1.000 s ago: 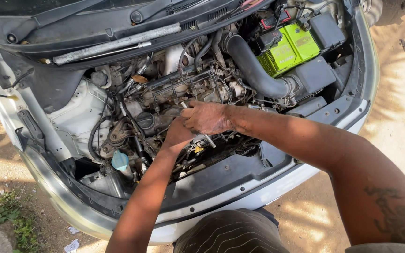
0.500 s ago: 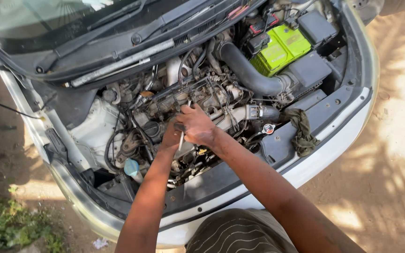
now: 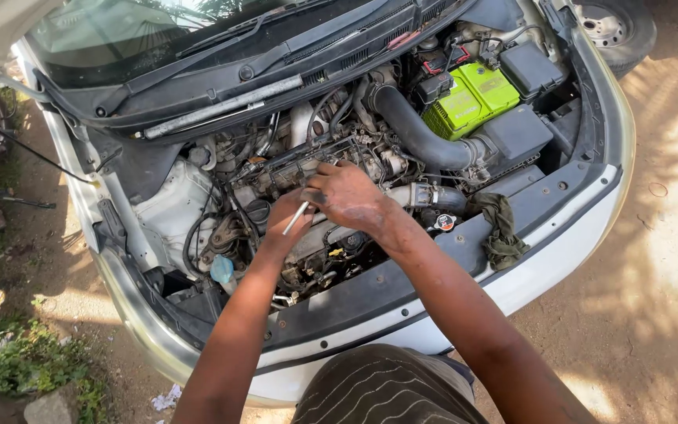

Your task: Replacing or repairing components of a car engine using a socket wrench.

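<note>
Left hand (image 3: 288, 220) is gripping a thin metal tool (image 3: 295, 217), angling it down into the engine (image 3: 308, 196); I'm cupping my right hand (image 3: 347, 196) over it, seemingly steadying the tip, grip hidden. Farther right, a rag (image 3: 500, 228) is draping off the front panel.

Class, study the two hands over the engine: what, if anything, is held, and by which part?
The left hand grips a slim silver metal rod-like tool around its lower end. Whether the right hand also holds it cannot be told.
</note>
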